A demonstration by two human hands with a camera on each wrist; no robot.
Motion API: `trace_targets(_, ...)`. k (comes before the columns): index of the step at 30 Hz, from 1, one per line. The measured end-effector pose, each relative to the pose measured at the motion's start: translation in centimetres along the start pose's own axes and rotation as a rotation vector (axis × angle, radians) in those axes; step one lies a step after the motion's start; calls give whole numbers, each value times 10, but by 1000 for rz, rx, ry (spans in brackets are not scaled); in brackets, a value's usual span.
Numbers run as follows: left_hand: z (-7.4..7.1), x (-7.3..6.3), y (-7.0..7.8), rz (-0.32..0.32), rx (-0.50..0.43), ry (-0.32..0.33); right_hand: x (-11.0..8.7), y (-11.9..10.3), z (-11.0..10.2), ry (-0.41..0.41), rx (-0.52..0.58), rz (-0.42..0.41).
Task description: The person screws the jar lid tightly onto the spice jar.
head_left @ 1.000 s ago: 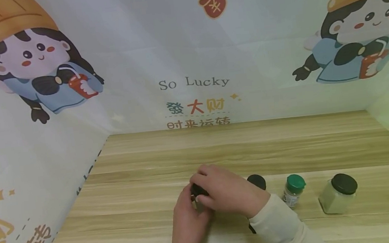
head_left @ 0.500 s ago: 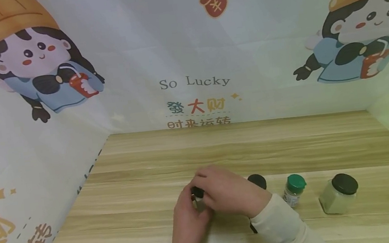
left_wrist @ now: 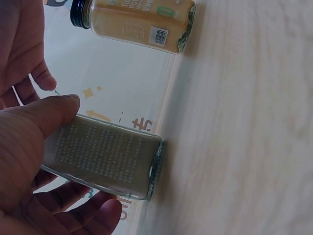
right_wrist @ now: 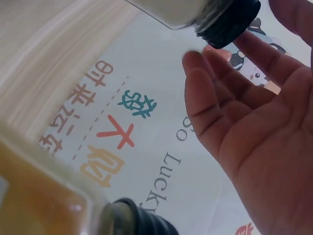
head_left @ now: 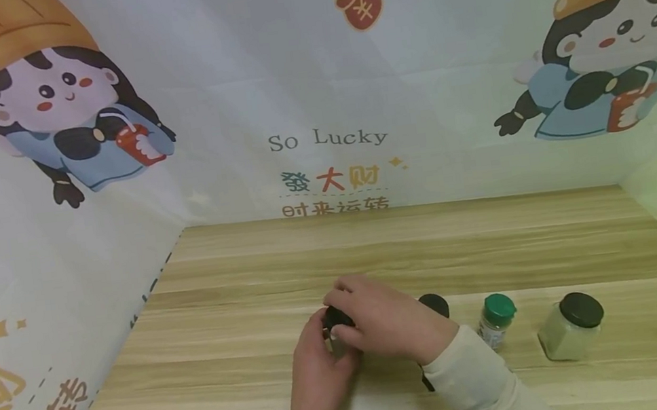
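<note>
My left hand [head_left: 323, 376] grips a square glass spice jar [left_wrist: 105, 152], its thumb on one side and fingers on the other. Grey-brown powder fills the jar, and fine pale print covers its face. Over the jar's black lid [head_left: 337, 317] is my right hand [head_left: 382, 321], with thumb and fingers around the rim. In the right wrist view the index finger reaches the lid's edge, while the thumb is partly cut off. Behind the right wrist stands a jar of yellow powder [left_wrist: 139, 22] with a black lid.
To the right of my right sleeve [head_left: 478, 374] stand a small green-capped bottle [head_left: 496, 321] and a square, black-lidded jar [head_left: 570, 329] with pale contents. A printed cloth [head_left: 218, 109] walls the wooden table [head_left: 219, 266] at the back and sides.
My right thumb and fingers shift on the lid: the thumb tucks in half a second ago and now extends across its near side again. The jar stays in place.
</note>
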State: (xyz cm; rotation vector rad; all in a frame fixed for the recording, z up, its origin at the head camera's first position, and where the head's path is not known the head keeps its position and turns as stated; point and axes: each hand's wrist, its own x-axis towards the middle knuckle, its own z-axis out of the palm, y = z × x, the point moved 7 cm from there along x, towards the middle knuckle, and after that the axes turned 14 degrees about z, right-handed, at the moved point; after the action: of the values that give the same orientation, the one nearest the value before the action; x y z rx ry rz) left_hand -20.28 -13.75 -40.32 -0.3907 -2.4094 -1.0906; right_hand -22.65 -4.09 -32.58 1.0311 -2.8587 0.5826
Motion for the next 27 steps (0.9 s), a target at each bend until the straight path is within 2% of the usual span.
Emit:
trace_targets(9,-1,-1,-2,5,5,12,1,-7,3,-7,-5,-88)
trace_targets(17,1,-1,-2,-25,-9,0,1,-5,7,-22,-13,-43)
trace_targets(27,1,-1,-2,-11,3,-10,1,-3,7,-24,-43,-12)
